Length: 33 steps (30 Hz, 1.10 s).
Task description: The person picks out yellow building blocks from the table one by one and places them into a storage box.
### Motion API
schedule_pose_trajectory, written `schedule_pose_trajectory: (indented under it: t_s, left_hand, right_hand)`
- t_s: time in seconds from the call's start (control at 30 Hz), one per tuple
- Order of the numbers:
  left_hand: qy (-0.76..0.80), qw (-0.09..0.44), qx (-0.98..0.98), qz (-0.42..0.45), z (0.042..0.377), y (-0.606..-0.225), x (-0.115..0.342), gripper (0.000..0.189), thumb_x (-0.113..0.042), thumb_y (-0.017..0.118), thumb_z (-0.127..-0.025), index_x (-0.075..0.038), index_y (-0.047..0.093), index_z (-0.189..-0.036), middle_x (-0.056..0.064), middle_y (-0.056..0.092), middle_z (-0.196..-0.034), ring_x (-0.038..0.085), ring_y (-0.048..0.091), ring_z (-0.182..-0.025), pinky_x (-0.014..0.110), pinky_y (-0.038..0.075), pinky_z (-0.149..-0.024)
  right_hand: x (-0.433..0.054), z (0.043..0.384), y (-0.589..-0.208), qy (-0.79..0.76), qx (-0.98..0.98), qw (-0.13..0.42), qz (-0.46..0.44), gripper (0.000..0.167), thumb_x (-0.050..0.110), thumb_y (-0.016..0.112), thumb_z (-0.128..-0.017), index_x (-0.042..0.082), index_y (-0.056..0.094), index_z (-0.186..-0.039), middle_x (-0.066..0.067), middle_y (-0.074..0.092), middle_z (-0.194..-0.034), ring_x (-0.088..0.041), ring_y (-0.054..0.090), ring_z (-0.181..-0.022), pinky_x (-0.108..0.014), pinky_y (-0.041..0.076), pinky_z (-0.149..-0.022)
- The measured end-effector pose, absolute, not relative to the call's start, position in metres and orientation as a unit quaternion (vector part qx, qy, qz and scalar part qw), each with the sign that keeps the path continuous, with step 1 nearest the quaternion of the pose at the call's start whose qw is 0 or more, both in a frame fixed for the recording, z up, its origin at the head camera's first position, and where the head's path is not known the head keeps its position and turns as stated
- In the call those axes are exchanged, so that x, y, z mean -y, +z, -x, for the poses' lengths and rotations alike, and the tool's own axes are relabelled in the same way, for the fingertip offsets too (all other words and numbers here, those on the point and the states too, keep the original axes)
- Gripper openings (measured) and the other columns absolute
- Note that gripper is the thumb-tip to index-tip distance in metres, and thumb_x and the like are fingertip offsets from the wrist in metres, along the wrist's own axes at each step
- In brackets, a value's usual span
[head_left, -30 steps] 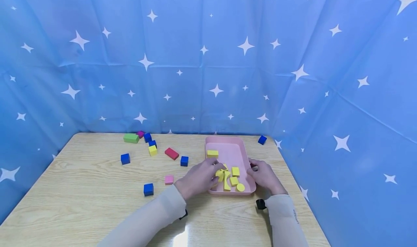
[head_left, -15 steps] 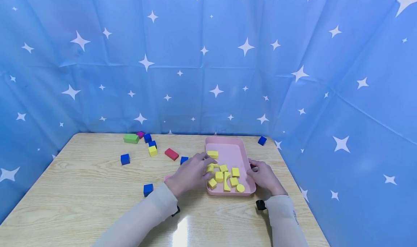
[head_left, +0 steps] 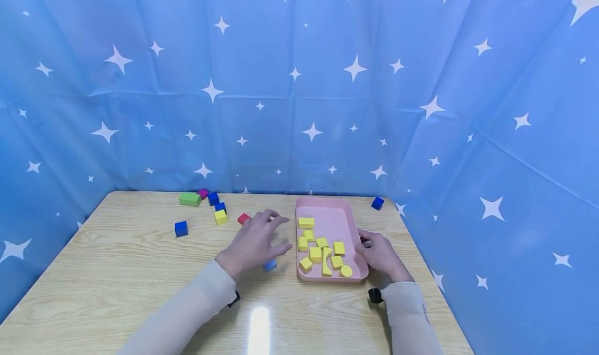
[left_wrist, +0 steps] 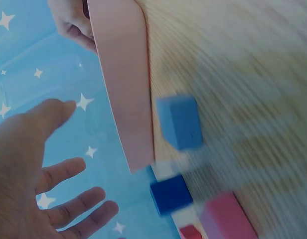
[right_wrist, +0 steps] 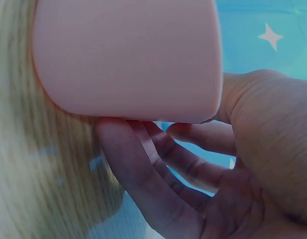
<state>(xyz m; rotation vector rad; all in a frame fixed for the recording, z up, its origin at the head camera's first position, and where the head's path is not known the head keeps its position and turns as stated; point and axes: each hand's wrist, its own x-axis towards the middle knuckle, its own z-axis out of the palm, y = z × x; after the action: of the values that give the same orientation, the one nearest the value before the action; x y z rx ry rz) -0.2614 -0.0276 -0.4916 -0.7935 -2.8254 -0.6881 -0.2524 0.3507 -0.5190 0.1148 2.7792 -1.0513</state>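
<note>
My left hand hovers over the table left of the pink tray, fingers spread and holding nothing. A light blue block lies below it, between hand and tray; the left wrist view shows that light blue block beside the tray's wall. My right hand grips the tray's right side; in the right wrist view, its fingers press the outer wall and the thumb reaches behind the rim. Several yellow blocks of mixed shapes lie in the tray's near and left part.
Left of the tray lie a red block, a yellow cube, a green block and several dark blue cubes. Another blue cube sits at the back right. A pink block shows in the left wrist view. A starry curtain hangs behind.
My left hand has drawn back leftward out of the tray, uncovering yellow blocks there and the light blue block on the table. My right hand stays at the tray's side.
</note>
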Motion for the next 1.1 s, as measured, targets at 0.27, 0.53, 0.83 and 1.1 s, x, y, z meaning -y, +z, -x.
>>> schedule_pose_trajectory:
  t_s: [0.27,0.53,0.83,1.1]
  left_hand:
    - [-0.204,0.058,0.954,0.213,0.27,-0.494,0.059,0.092,-0.061,0.087,-0.101,-0.025,0.05,-0.177,0.02,0.054,-0.174,0.048,0.06,-0.154,0.08,0.05,-0.125]
    - [-0.217,0.022,0.962,0.167,0.279,-0.495,0.096,0.092,-0.056,0.085,-0.103,-0.024,0.045,-0.18,0.027,0.042,-0.182,0.061,0.044,-0.164,0.096,0.038,-0.123]
    - [-0.196,-0.026,0.972,0.128,0.293,-0.501,0.128,0.089,-0.049,0.085,-0.105,-0.02,0.046,-0.179,0.035,0.034,-0.184,0.074,0.04,-0.161,0.091,0.05,-0.115]
    - [-0.177,-0.016,0.975,0.136,0.303,-0.505,0.136,0.067,-0.032,0.086,-0.107,-0.006,0.064,-0.165,0.036,0.048,-0.175,0.07,0.057,-0.15,0.082,0.054,-0.119]
  right_hand:
    - [-0.352,0.252,-0.518,-0.351,-0.932,0.083,-0.033,0.063,0.012,0.064,-0.112,0.005,0.053,-0.174,-0.025,0.074,-0.15,-0.025,0.072,-0.108,-0.032,0.066,-0.085]
    - [-0.353,0.253,-0.518,-0.348,-0.933,0.085,-0.037,0.064,0.012,0.064,-0.112,0.005,0.053,-0.174,-0.026,0.073,-0.152,-0.026,0.073,-0.109,-0.033,0.067,-0.087]
    - [-0.352,0.251,-0.518,-0.354,-0.931,0.083,-0.035,0.063,0.013,0.065,-0.112,0.005,0.053,-0.174,-0.025,0.073,-0.154,-0.025,0.073,-0.11,-0.033,0.068,-0.087]
    - [-0.351,0.251,-0.518,-0.356,-0.93,0.082,-0.035,0.062,0.012,0.064,-0.112,0.004,0.054,-0.173,-0.026,0.073,-0.152,-0.024,0.073,-0.106,-0.031,0.065,-0.083]
